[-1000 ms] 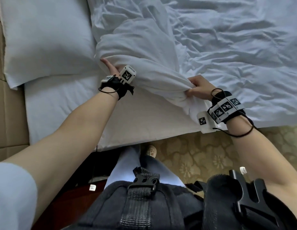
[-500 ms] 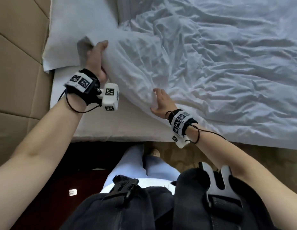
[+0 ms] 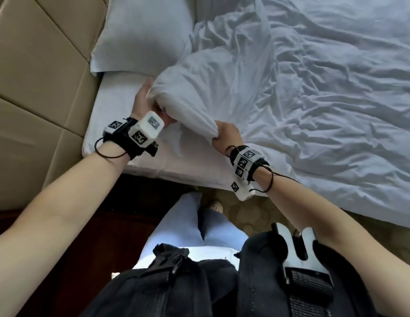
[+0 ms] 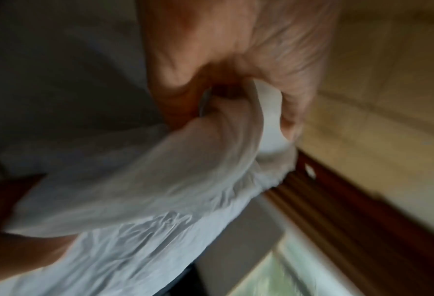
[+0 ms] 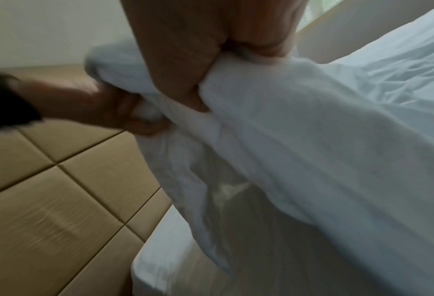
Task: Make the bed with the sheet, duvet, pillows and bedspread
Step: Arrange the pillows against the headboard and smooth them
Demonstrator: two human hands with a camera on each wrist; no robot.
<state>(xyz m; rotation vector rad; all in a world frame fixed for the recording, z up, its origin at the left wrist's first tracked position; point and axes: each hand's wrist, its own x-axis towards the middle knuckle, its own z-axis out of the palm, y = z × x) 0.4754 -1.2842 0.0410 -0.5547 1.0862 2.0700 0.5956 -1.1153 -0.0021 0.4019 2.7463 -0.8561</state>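
Partly hidden by cloth, the left hand (image 3: 146, 102) and right hand (image 3: 225, 133) clutch the bunched duvet (image 3: 213, 92) corner over the bed (image 3: 114, 124) near the padded headboard (image 3: 39, 72).

Soft daylight falls on the white duvet (image 3: 291, 88) from the far right side, leaving its creases in grey shadow. The head view is fairly sharp, though the headboard (image 3: 39, 76) bends at the wide-angle edge and the floor below the bed is dark. The left wrist view is dim and smeared by motion blur, its left hand (image 4: 236, 60) out of focus. The right wrist view is brighter, blurred at the edges.
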